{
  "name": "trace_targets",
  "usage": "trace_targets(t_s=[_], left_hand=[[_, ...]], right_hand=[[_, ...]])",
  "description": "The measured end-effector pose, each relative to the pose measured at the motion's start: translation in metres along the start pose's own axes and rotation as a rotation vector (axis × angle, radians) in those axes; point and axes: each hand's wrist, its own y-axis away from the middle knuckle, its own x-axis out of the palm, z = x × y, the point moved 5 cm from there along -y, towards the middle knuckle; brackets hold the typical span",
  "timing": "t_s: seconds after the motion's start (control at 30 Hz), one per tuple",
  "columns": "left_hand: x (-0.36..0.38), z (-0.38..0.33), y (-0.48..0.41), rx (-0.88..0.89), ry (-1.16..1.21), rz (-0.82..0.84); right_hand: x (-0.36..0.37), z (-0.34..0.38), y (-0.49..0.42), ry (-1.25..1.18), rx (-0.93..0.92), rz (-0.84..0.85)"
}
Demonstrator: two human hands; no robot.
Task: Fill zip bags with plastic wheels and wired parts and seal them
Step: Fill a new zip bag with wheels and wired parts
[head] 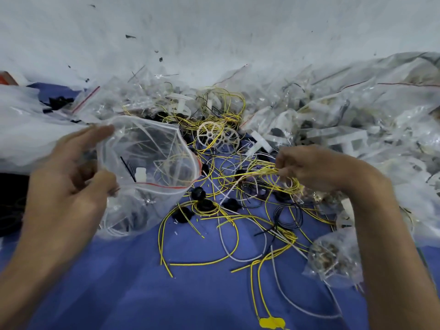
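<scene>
1. The blue cloth [142, 282] covers the work surface in front of me, with loose parts strewn across its middle.
2. A heap of filled bags [357, 120] banks up along the far and right sides. If I drag my load over it, something could catch and spill.
3. The zip bag [152, 153] hangs above the cloth to the left of the tangle, with its red-striped mouth pulled wide. A small white piece and a black wire seem to sit inside, though the clear plastic makes that hard to be sure of.
4. My left hand [69, 177] pinches the bag's rim, thumb on the near edge and fingers spread to the far edge. If that spread slackens, the mouth will collapse just as I feed it.
5. My right hand [316, 167] is curled tight, its fingertips gripping a bundle of yellow wires [269, 173] just above the cloth.
6. That bundle runs into the tangle, so lifting it may haul neighbouring strands and black parts [198, 192] along, or yank them to the floor.
7. Two white plastic wheels [217, 136] lie beyond the tangle, with wire crossing them. A hard pull could flip them away.
8. Any wire end left across the zip would stop the seal from closing.
</scene>
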Motion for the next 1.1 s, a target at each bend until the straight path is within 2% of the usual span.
trace_targets(t_s=[0.1, 0.2, 0.3, 0.37, 0.57, 0.8, 0.93, 0.97, 1.0, 1.1], left_hand=[[0.007, -0.006, 0.003, -0.046, 0.064, 0.05], [0.008, -0.008, 0.004, -0.049, 0.084, 0.054], [0.008, -0.013, 0.005, -0.042, 0.082, 0.066], [0.009, -0.016, 0.005, -0.045, 0.076, 0.063], [0.011, -0.028, 0.007, -0.077, 0.087, 0.038], [0.013, -0.04, 0.006, -0.078, 0.152, 0.013], [0.014, -0.043, 0.005, -0.071, 0.149, 0.03], [0.015, -0.044, 0.006, -0.077, 0.146, 0.035], [0.015, -0.046, 0.006, -0.078, 0.141, 0.036], [0.015, -0.041, 0.003, -0.094, 0.128, 0.049]], right_hand=[[-0.01, 0.008, -0.001, -0.244, -0.061, -0.126], [-0.016, 0.012, -0.002, -0.429, -0.029, -0.192], [-0.026, 0.011, 0.01, -0.791, 0.01, -0.211], [-0.033, 0.01, 0.02, -0.916, -0.02, -0.22], [-0.049, 0.005, 0.026, -1.086, -0.017, -0.473], [-0.064, 0.003, 0.033, -1.175, -0.129, -0.726], [-0.051, 0.001, 0.015, -1.268, -0.078, -0.891], [-0.041, 0.002, 0.006, -1.202, -0.021, -0.875], [-0.028, 0.004, -0.004, -1.009, 0.053, -0.784], [0.023, -0.004, -0.014, -0.064, 0.233, -0.237]])
